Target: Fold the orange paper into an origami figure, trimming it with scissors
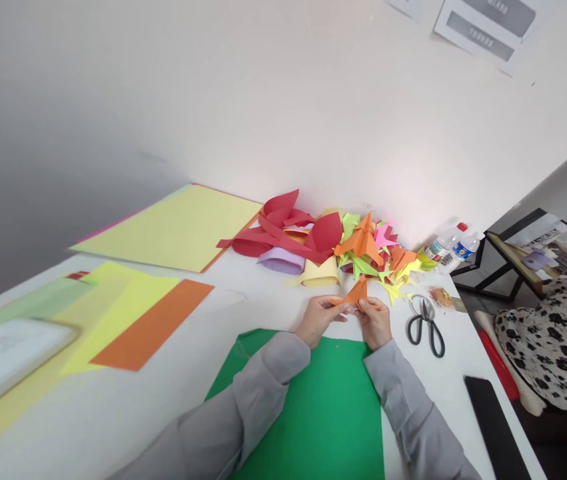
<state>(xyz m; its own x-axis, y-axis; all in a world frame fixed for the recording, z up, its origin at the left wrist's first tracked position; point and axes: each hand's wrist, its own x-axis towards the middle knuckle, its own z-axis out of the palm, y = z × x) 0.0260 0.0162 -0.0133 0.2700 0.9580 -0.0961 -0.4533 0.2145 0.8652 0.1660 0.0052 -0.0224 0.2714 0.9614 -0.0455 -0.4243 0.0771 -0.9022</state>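
Both hands pinch one small folded orange paper piece [357, 292] just above the white table [173, 393]. My left hand [319, 319] grips its left end with thumb and fingers closed. My right hand [375, 321] grips its right end, fingers curled. Both forearms in grey sleeves lie over a green sheet [323, 407] in front of me. Beyond the hands lies a heap of folded coloured paper shapes [368, 250] and red curled scraps [283, 230].
Black-handled scissors [426, 325] lie right of my hands. Flat yellow and orange sheets [133, 313] and a large yellow sheet [178, 227] lie to the left. A white tablet-like object [8, 353] sits at far left. Two plastic bottles [450, 247] lie by the wall; a black strip [496, 427] lies near the right edge.
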